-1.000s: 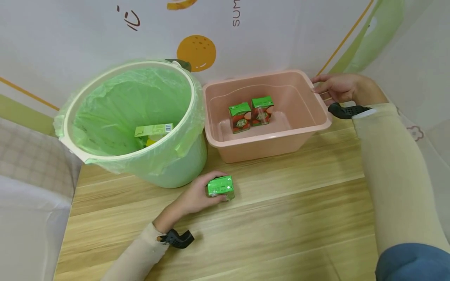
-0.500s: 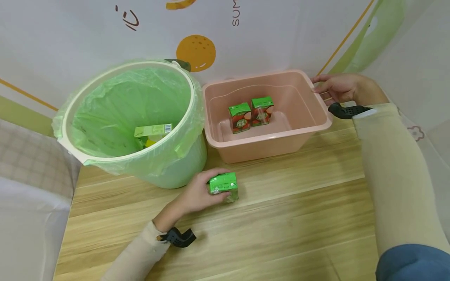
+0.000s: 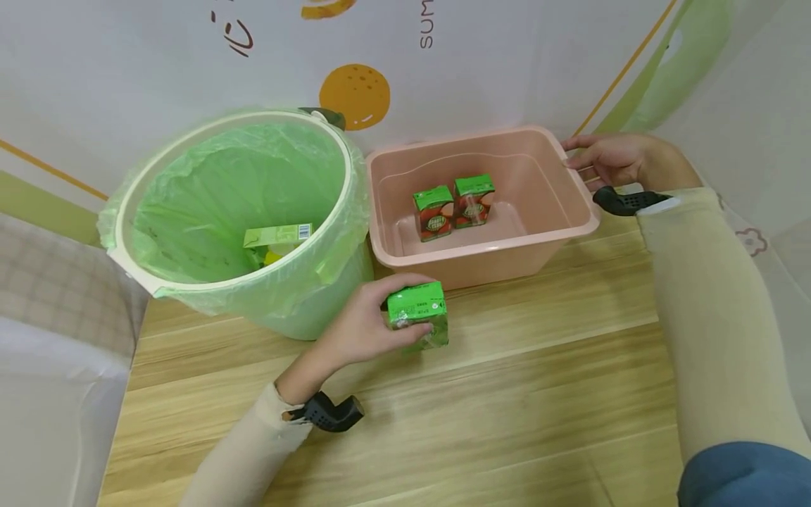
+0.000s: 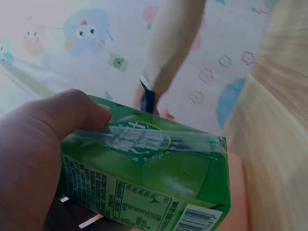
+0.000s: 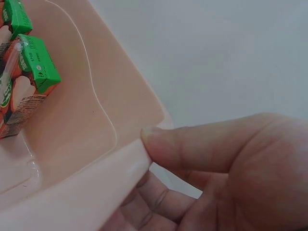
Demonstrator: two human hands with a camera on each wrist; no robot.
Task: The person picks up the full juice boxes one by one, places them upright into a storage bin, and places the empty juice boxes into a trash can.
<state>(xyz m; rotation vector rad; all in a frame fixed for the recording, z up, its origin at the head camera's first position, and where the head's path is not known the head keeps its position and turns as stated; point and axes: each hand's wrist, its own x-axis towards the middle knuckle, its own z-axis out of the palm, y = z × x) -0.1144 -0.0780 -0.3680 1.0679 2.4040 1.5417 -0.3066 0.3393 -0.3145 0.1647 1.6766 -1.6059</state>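
Note:
My left hand (image 3: 361,320) grips a green juice carton (image 3: 418,313) between thumb and fingers, held above the table just in front of the pink basin. A clear-wrapped straw (image 4: 159,137) runs along the carton's side in the left wrist view. My right hand (image 3: 617,158) pinches the right end of the pink basin (image 3: 481,264), thumb on the rim and fingers curled beneath it, as the right wrist view shows. Inside the basin two cartons with green tops and red fronts, a left one (image 3: 434,215) and a right one (image 3: 474,203), stand side by side.
Left of the basin stands a pale green bucket (image 3: 329,299) lined with a green plastic bag (image 3: 209,183). A light green box (image 3: 279,234) and something yellow lie in it. Everything rests on a wooden table (image 3: 507,408) against a printed curtain (image 3: 494,63).
My left hand has lifted the juice carton and moved it toward the basin, slightly rightward. My right hand stays at the basin's rim, and the basin keeps its place.

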